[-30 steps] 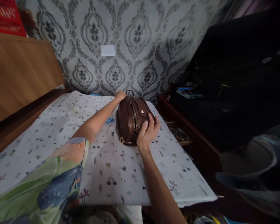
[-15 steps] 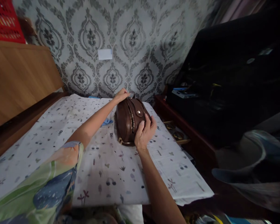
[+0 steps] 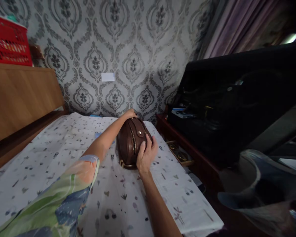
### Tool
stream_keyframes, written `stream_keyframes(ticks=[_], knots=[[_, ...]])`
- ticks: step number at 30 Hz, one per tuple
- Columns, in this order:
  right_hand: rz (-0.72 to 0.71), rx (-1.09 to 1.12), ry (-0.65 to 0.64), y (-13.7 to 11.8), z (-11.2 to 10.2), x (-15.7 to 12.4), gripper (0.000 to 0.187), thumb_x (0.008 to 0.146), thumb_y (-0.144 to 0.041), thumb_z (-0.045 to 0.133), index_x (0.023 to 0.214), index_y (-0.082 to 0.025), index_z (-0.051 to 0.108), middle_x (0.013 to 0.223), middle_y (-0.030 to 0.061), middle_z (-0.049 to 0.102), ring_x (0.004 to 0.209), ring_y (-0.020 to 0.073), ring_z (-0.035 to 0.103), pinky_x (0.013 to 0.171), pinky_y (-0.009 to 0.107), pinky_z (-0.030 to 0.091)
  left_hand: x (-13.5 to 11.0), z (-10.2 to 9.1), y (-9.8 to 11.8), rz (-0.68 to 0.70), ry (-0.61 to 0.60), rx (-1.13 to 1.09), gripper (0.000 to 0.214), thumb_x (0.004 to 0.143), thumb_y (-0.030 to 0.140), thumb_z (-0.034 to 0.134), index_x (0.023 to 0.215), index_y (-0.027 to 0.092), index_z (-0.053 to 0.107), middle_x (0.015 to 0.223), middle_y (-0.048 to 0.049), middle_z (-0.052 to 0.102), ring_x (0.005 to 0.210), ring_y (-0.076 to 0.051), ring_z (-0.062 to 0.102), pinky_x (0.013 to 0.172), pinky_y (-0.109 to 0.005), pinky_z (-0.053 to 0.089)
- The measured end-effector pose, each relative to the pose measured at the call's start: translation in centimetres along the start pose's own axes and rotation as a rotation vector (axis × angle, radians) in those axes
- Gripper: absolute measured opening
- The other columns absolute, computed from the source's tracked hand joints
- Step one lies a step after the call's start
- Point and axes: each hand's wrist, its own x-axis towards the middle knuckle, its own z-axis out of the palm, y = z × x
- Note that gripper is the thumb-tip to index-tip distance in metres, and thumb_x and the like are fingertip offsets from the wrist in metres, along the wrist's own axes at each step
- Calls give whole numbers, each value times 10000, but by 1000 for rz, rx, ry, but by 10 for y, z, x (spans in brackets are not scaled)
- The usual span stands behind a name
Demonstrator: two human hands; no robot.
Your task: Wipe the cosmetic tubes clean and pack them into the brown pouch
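A brown leather handbag (image 3: 126, 141) with a gold-toned zipper and a snap tab lies on the patterned white sheet. My right hand (image 3: 147, 153) grips its near right side, thumb on top and fingers curled over the leather. At the bag's far end my left hand (image 3: 130, 114) is closed on its upper edge; its fingertips are partly hidden, and a small dark bit shows beside them. The long zipper line appears slightly parted. Behind my left forearm, a bit of blue cloth (image 3: 97, 135) shows on the sheet.
A wooden cabinet (image 3: 22, 102) with a red basket (image 3: 10, 42) stands left. Patterned wallpaper rises behind the bed. On the right are a large black case-like object (image 3: 224, 108), a phone-like item (image 3: 182, 113) and a small open drawer (image 3: 187, 162) with round gold-coloured things.
The view has tilted up and shifted, so everything sits lower in the picture. My left hand has drawn in closer against the bag's far end; my right hand keeps its grip.
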Motion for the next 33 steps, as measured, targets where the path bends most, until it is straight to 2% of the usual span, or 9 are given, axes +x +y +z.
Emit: stream_keyframes(ticks=[3,7,17,21,25,29,33], knots=[[-1,6,3,1,0,0,487,1018,-404,298,1332,-157,577,1399,205,482,1317,310,445,1059,555,382,-1,0,-2,-89,2,65,371,935,366,614,1240,156,591,1245,-98,612,1071,-239,628,897,-446,556],[1,13,6,0,1,0,491,1014,-408,304,1298,-135,596,1385,218,492,1311,307,447,1063,544,376,-5,-3,-2,-125,40,65,372,933,363,617,1246,164,588,1255,-101,607,1085,-239,623,906,-448,551],[-19,2,-10,-2,-1,3,455,1021,-373,304,1301,-166,597,1400,188,532,1327,291,451,1076,563,380,-23,-8,0,-21,66,-111,357,948,378,594,1224,151,592,1193,-98,633,1011,-210,645,858,-418,569],[-14,-3,-22,1,0,3,454,1021,-366,311,1313,-169,597,1410,181,533,1323,286,458,1080,563,379,-31,-21,2,-6,6,-88,310,951,377,593,1145,137,622,1094,-78,662,926,-181,659,802,-376,578],[-5,11,-29,1,-1,3,455,1017,-364,316,1315,-167,598,1413,179,535,1327,283,451,1082,557,377,-44,-42,-7,-56,-52,7,241,931,337,630,1049,128,646,1003,-54,674,852,-158,658,756,-340,578],[16,20,-39,-1,-1,4,456,1018,-356,306,1314,-167,598,1413,174,540,1324,274,448,1087,547,365,-57,-53,-20,-116,-49,71,275,936,344,620,1113,135,632,1074,-68,663,906,-179,657,784,-363,580],[22,28,-29,-2,-2,4,452,1019,-360,317,1303,-154,603,1414,176,544,1330,267,443,1092,530,364,-63,-52,-26,-140,-8,88,330,941,360,608,1192,146,607,1165,-87,640,985,-206,649,834,-401,575]])
